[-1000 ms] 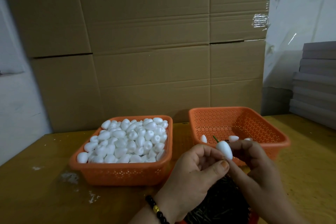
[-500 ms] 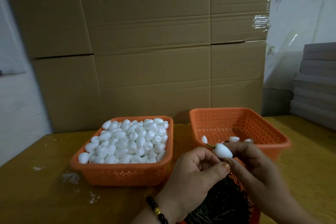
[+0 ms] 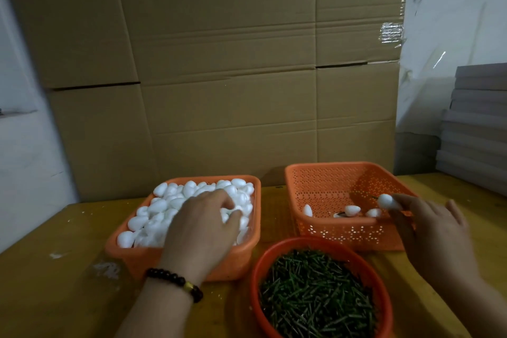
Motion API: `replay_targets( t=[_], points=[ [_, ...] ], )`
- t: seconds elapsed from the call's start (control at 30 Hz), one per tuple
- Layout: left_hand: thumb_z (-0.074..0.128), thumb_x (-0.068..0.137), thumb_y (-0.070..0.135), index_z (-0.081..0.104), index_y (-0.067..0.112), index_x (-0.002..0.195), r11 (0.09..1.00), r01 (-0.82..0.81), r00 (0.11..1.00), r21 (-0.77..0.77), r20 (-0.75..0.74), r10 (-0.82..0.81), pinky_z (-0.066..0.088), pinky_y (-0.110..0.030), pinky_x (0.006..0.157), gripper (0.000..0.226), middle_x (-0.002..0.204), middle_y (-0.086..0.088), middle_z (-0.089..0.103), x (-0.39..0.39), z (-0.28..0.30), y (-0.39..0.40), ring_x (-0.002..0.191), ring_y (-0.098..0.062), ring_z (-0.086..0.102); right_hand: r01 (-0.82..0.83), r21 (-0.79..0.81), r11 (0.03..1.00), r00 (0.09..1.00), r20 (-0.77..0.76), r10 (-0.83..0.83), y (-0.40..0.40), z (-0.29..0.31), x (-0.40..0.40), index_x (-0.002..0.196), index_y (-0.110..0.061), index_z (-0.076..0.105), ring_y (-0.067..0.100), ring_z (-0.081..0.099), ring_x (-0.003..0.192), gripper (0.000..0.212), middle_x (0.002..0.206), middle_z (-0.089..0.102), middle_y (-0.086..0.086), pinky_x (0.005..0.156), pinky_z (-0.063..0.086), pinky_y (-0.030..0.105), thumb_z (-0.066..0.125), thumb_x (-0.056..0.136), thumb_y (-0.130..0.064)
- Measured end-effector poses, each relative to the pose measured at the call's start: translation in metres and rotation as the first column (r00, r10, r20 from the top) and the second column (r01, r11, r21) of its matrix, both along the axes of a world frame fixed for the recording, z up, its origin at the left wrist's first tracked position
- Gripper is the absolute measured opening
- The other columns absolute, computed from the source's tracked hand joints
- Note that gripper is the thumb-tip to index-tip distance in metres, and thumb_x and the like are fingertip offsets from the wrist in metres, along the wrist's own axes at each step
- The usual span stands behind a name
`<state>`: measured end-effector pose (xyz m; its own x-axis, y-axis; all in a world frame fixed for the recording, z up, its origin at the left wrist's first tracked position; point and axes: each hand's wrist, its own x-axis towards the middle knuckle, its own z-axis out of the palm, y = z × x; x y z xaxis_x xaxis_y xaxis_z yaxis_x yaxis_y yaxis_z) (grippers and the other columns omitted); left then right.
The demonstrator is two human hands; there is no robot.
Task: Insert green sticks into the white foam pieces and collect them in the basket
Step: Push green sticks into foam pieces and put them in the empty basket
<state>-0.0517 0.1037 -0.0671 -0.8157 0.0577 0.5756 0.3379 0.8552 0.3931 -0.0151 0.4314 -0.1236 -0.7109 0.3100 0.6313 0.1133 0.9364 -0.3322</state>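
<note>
1. Reaching into the left orange basket, left hand lies palm down on the heap of white foam pieces; fingers curl into the pile, thumb tip beside one piece; whether any piece is actually gripped, cannot tell
2. Right hand pinches a foam piece with stick at thumb and forefinger tips; other fingers spread loose behind
3. Pinched piece hangs over the near right rim of the right orange basket; a short green stub pokes out away from the fingertips
4. Finished pieces lie on that basket's floor, just beyond the pinching fingertips
5. Round red bowl of green sticks sits below and between both hands, on the wooden table
6. Beaded bracelet on left wrist
</note>
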Motion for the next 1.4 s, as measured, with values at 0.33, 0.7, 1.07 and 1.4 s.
replay_targets(
  t=[0.33,0.7,1.07,1.4],
  points=[
    [0.047,0.092,0.033,0.059,0.035,0.121,0.953,-0.261,0.907,-0.154,0.299,0.297,0.040,-0.029,0.075,0.031,0.128,0.006,0.055,-0.029,-0.012,-0.050,0.111,-0.016,0.051,-0.195,0.082,0.977,0.980,-0.019,0.197,-0.038,0.022,0.024,0.125,-0.014,0.060,0.029,0.053,0.112,0.044,0.119,0.062,0.009,0.089,0.045,0.045,0.050,0.091,-0.041],
    [0.047,0.090,0.037,0.049,0.037,0.134,0.955,-0.181,0.929,-0.235,0.279,0.244,0.047,-0.036,0.093,0.044,0.137,0.008,0.053,-0.029,-0.022,-0.037,0.118,-0.019,0.051,-0.681,0.129,0.721,0.684,0.463,0.563,-0.084,0.002,0.034,0.136,-0.056,0.032,-0.011,0.031,0.117,0.074,0.126,0.035,-0.034,0.095,0.024,0.011,0.028,0.070,-0.088],
    [0.040,0.093,0.038,0.049,0.040,0.130,0.938,-0.186,0.920,-0.294,0.282,0.271,0.044,-0.036,0.093,0.038,0.123,0.011,0.061,-0.031,-0.025,-0.035,0.119,-0.019,0.047,-0.740,0.061,0.670,0.596,0.519,0.612,-0.082,-0.001,0.025,0.129,-0.054,0.038,-0.013,0.037,0.113,0.052,0.118,0.046,-0.031,0.100,0.028,0.013,0.047,0.080,-0.068],
    [0.045,0.090,0.042,0.053,0.043,0.122,0.942,-0.193,0.911,-0.274,0.306,0.276,0.038,-0.036,0.094,0.033,0.117,0.015,0.063,-0.032,-0.024,-0.038,0.119,-0.017,0.046,-0.743,0.087,0.664,0.611,0.493,0.620,-0.086,0.006,0.031,0.125,-0.050,0.047,-0.011,0.041,0.110,0.044,0.118,0.049,-0.028,0.096,0.027,0.009,0.044,0.084,-0.065]
  ],
)
